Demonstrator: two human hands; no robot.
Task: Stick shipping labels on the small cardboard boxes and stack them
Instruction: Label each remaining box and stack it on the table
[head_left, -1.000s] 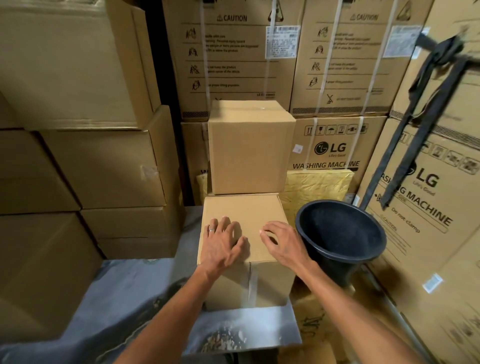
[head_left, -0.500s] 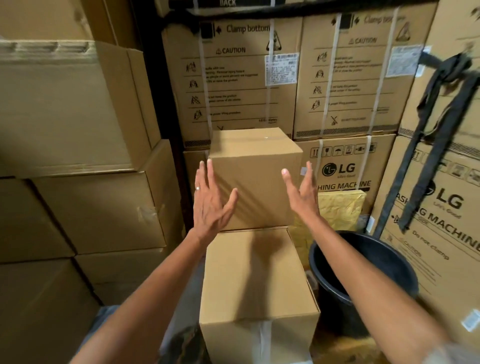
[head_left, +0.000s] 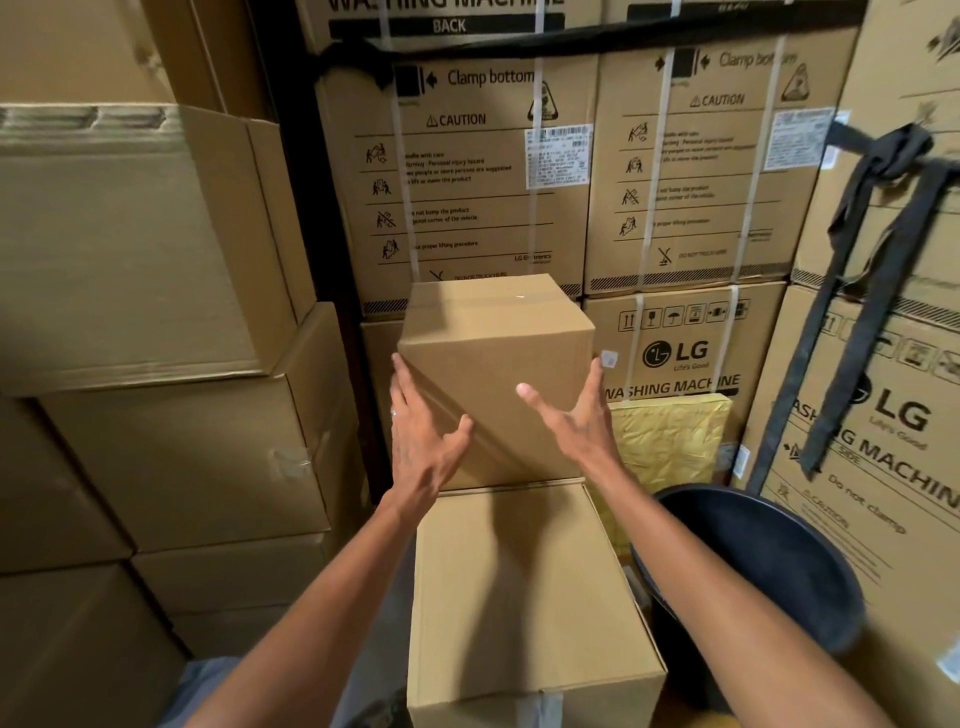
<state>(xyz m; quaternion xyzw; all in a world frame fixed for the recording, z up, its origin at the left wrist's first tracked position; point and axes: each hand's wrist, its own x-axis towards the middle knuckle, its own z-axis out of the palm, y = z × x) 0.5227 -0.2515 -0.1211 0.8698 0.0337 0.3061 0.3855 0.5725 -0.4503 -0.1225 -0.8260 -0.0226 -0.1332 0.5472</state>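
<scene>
A small plain cardboard box (head_left: 498, 358) stands at the back, behind and above a second small box (head_left: 524, 587) that lies in front of me. My left hand (head_left: 423, 436) reaches with straight fingers to the upper box's left edge, thumb spread across its front. My right hand (head_left: 576, 410) is at its right edge, fingers straight, thumb pointing at the front face. Whether the palms press the box is unclear. I see no shipping label on either box.
Large washing machine cartons (head_left: 467, 171) wall in the back and right. Plain cartons (head_left: 135, 249) are stacked on the left. A black bucket (head_left: 753, 571) stands right of the near box, a yellow wrapped package (head_left: 670, 436) behind it. A dark strap (head_left: 878, 249) hangs at right.
Both hands lifted off the near box's top and reached forward to the sides of the rear box. The view tilted upward and moved closer.
</scene>
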